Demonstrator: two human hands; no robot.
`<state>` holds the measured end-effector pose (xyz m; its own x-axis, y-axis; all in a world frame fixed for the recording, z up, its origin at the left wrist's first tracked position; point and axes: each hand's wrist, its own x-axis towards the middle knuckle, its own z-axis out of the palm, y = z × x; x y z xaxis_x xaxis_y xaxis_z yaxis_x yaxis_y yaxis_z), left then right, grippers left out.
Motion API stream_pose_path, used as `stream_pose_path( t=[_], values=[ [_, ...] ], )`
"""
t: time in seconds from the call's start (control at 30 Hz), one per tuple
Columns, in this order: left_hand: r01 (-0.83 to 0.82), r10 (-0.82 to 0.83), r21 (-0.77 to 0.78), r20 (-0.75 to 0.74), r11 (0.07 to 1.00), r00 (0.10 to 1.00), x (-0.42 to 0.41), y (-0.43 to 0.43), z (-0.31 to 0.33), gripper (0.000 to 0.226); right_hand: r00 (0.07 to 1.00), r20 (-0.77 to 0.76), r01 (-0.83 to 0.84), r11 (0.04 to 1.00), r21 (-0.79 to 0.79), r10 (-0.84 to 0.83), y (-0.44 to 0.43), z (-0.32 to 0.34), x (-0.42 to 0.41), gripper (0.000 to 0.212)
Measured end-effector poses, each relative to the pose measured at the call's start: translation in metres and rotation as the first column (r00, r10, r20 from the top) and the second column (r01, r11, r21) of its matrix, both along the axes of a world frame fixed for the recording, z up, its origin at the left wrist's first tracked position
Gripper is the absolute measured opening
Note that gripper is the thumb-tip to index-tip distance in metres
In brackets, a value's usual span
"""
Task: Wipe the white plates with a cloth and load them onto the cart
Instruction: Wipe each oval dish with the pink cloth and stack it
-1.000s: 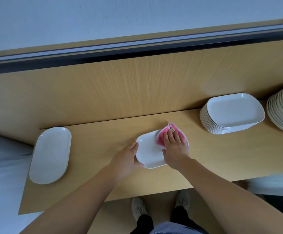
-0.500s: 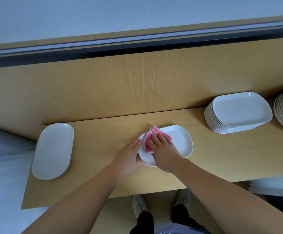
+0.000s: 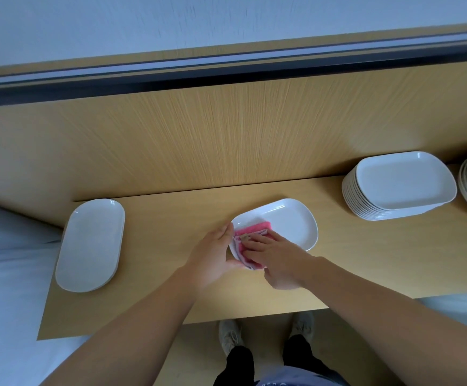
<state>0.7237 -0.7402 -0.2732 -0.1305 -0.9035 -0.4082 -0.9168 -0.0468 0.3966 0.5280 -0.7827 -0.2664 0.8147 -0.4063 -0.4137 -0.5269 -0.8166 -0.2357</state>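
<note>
Your left hand (image 3: 212,254) grips the plate (image 3: 288,224) by its edge; your right hand (image 3: 278,261) presses the cloth (image 3: 254,227), fingers flat; open surface (image 3: 157,246) lies leftward.

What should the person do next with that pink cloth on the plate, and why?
Probably sweep the pink cloth toward the right end of the plate. The right hand presses it flat on the left end, the left hand grips that rim to steady it, and the right half lies bare.
</note>
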Motion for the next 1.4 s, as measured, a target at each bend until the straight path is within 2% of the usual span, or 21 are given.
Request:
stream_pose_path(
  t=[0.2, 0.33, 0.47, 0.6, 0.67, 0.8, 0.83, 0.93, 1.03, 1.13, 1.2, 1.3, 1.4],
  values=[
    [0.070, -0.067, -0.056, 0.056, 0.996, 0.996, -0.001, -0.003, 0.003, 0.101, 0.992, 0.119, -0.036, 0.999, -0.001, 0.036, -0.001, -0.010, -0.021, 0.045],
    [0.215, -0.204, -0.104, 0.106, 0.971, 0.973, -0.001, -0.006, 0.004, 0.084, 0.988, 0.154, -0.031, 0.999, -0.009, 0.032, -0.002, -0.016, -0.021, 0.041],
    [0.263, -0.257, -0.075, 0.090, 0.962, 0.962, 0.003, -0.011, 0.003, 0.077, 0.987, 0.158, -0.028, 1.000, -0.006, 0.029, -0.005, -0.016, -0.030, 0.037],
    [0.298, -0.292, -0.071, 0.081, 0.952, 0.953, 0.006, -0.015, 0.006, 0.071, 0.999, 0.043, 0.021, 0.998, 0.056, -0.023, -0.015, -0.005, -0.057, 0.065],
    [0.288, -0.284, -0.073, 0.058, 0.955, 0.957, 0.007, -0.015, 0.005, 0.069, 0.997, -0.023, 0.075, 0.996, 0.039, -0.074, -0.024, 0.000, -0.076, 0.067],
    [0.272, -0.271, -0.071, 0.032, 0.960, 0.962, 0.007, -0.014, 0.007, 0.067, 0.987, -0.155, 0.022, 0.997, -0.071, -0.033, -0.044, 0.014, -0.096, 0.019],
    [0.278, -0.276, -0.074, 0.031, 0.958, 0.961, 0.007, -0.015, 0.007, 0.066, 0.988, -0.157, 0.000, 0.997, -0.082, -0.013, -0.047, 0.019, -0.093, 0.017],
    [0.304, -0.300, -0.083, 0.062, 0.949, 0.952, 0.005, -0.015, 0.010, 0.066, 0.998, -0.055, 0.007, 0.988, -0.155, -0.016, -0.055, 0.029, -0.076, 0.025],
    [0.353, -0.337, -0.104, 0.142, 0.930, 0.931, 0.003, -0.013, 0.012, 0.079, 0.999, 0.031, 0.044, 0.956, -0.291, -0.037, -0.066, 0.027, -0.058, 0.030],
    [0.381, -0.364, -0.088, 0.164, 0.920, 0.917, -0.005, -0.010, 0.011, 0.085, 0.996, 0.067, 0.071, 0.947, -0.314, -0.052, -0.071, 0.022, -0.047, 0.029],
    [0.370, -0.359, -0.061, 0.138, 0.927, 0.923, -0.010, -0.010, 0.008, 0.081, 0.997, 0.026, 0.080, 0.944, -0.320, -0.076, -0.067, 0.019, -0.041, 0.032],
    [0.316, -0.312, -0.022, 0.099, 0.949, 0.945, -0.014, -0.009, 0.007, 0.077, 0.977, -0.106, 0.142, 0.940, -0.311, -0.183, -0.058, 0.013, -0.044, 0.051],
    [0.321, -0.317, -0.026, 0.104, 0.947, 0.943, -0.013, -0.008, 0.002, 0.078, 0.953, -0.151, 0.210, 0.931, -0.297, -0.263, -0.050, 0.014, -0.054, 0.058]
  ],
)
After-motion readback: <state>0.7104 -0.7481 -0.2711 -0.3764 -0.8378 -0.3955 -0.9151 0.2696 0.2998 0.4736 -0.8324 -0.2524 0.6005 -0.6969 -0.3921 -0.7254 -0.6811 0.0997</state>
